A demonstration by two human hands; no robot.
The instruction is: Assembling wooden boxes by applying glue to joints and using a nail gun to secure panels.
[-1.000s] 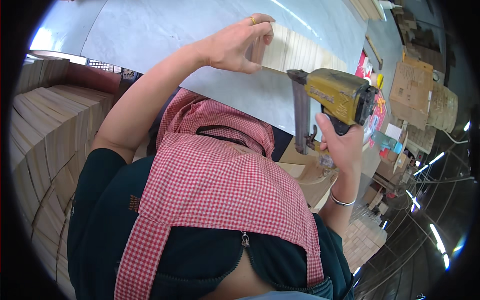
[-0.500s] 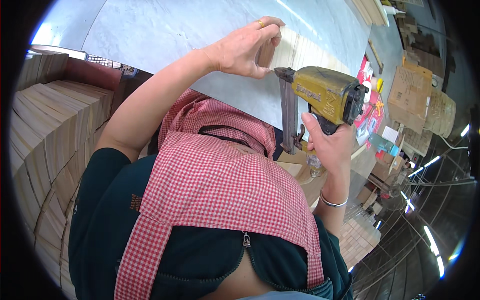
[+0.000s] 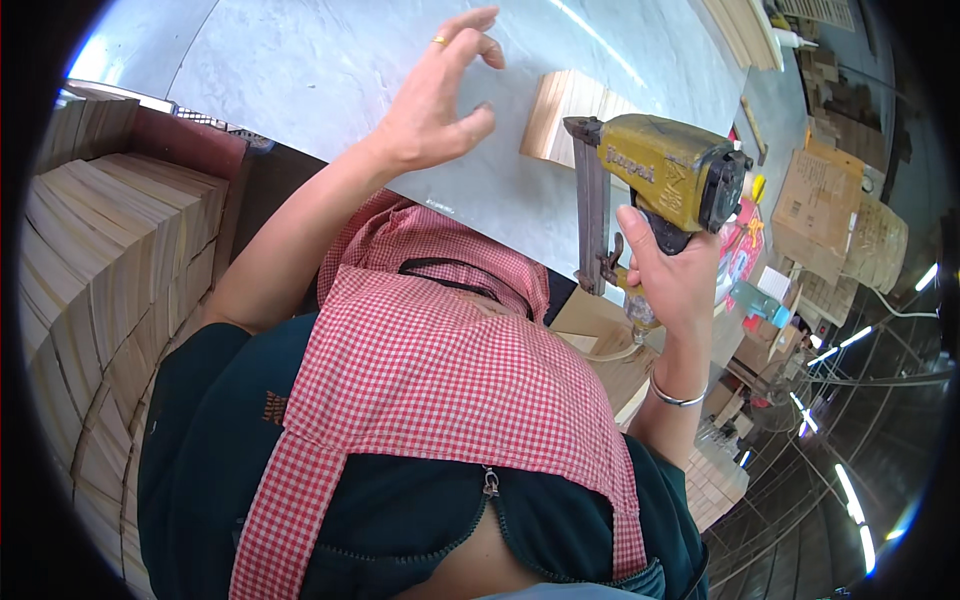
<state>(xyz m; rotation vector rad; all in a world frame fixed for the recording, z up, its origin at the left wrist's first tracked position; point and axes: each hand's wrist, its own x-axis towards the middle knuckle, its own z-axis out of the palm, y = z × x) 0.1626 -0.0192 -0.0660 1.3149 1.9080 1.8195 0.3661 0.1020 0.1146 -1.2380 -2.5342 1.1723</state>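
Note:
A yellow and black nail gun (image 3: 660, 165) is gripped in my right hand (image 3: 672, 272), its long dark magazine pointing down toward me. Beyond its nose, a stack of pale wooden pieces (image 3: 562, 112) rests on the grey tabletop (image 3: 330, 70), partly hidden by the tool. To the left of that wood, my left hand (image 3: 435, 105) hovers over the table with fingers curved and apart, holding nothing.
Tall stacks of wooden boards (image 3: 110, 240) fill the left side, next to a dark red panel (image 3: 180, 145). More boards (image 3: 745, 30) lie at the far right table edge. Cardboard boxes (image 3: 815, 215) and a clear blue-capped bottle (image 3: 760, 303) are off to the right.
My left hand has let go of the wooden pieces and drawn left, away from them. The nail gun has shifted slightly right in my right hand.

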